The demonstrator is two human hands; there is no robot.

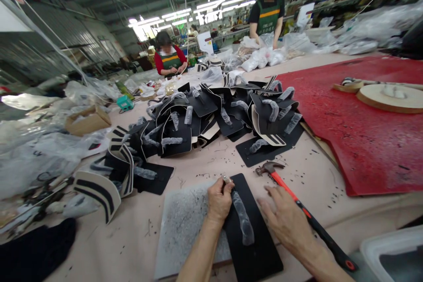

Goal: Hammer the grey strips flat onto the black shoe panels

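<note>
One pinch: left hand (pixel 219 201), fingers closed on upper end of wrapped strap (pixel 243 220); black panel (pixel 264 249) beneath strap, running rightward of them. Right hand (pixel 290 219): fingers loose, gripping nothing, hammer (pixel 323 232) just beside. Risk: strap could slip from a slack pinch; a careless rightward sweep might knock the hammer.
</note>
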